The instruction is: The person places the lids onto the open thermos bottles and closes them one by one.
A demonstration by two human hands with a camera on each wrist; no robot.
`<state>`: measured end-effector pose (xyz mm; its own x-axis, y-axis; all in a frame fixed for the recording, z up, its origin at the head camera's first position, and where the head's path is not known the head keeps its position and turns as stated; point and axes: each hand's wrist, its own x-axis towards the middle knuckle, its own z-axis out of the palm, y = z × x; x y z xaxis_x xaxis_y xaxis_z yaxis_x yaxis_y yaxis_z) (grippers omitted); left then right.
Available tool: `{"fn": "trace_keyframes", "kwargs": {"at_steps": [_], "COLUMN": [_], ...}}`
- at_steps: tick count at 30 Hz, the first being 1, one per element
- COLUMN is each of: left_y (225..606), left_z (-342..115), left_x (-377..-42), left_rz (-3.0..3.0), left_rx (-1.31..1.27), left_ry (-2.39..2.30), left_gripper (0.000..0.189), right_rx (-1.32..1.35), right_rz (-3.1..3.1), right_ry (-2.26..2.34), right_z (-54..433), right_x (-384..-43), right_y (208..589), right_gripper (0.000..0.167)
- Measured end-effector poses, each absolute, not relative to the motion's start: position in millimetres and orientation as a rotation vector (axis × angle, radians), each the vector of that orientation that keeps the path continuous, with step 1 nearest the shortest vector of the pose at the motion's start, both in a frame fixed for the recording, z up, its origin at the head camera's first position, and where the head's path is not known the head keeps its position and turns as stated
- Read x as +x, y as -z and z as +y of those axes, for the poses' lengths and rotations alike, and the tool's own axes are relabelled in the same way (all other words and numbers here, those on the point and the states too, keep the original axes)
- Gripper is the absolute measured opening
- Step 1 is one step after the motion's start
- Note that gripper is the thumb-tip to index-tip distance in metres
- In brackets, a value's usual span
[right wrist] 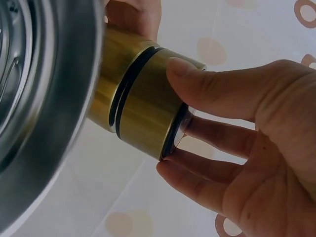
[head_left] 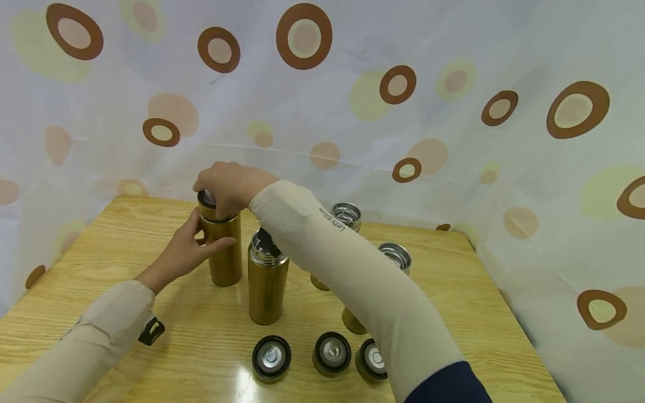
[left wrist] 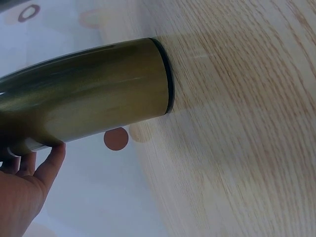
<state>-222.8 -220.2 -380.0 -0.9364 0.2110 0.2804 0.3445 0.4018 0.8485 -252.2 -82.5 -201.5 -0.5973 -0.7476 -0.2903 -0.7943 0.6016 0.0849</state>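
Gripping the cap [right wrist: 148, 103] of an upright gold flask [head_left: 225, 263] from above, the right hand [head_left: 229, 182] has its thumb on the side and fingers at the top edge; the left hand [head_left: 183, 249] grasps the body below. This flask stands toward the table's [head_left: 468, 291] back left. Just beside it is an uncapped flask [head_left: 267, 296], and farther right two more open flasks stand behind the right sleeve [head_left: 363, 280], which crosses in front of them. Three black-rimmed lids [head_left: 271, 358] sit nearer the person. A spotted sheet [head_left: 353, 33] hangs behind.

The sleeve hides those two flasks' middles and clips the rightmost lid. A dark wrist device [head_left: 269, 242] covers part of the uncapped flask's mouth. The left wrist view cuts off the held flask's top.
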Motion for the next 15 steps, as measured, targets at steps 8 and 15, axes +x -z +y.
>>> {"fn": "trace_keyframes", "kwargs": {"at_steps": [8, 15], "left_y": [383.0, 384.8], "left_z": [-221.9, -222.4], "left_x": [-224.2, -225.0], "left_rz": [-2.524, -2.539], "left_rx": [-0.498, -0.497], "left_ry": [1.554, 1.536], "left_gripper": [0.073, 0.074], "right_rx": [-1.298, -1.326], "right_rz": [2.609, 2.581], "right_ry": [-0.31, -0.318], "right_z": [-82.1, -80.7], "right_x": [-251.4, -251.6], "right_y": [202.2, 202.9], "right_gripper": [0.048, 0.046]}}
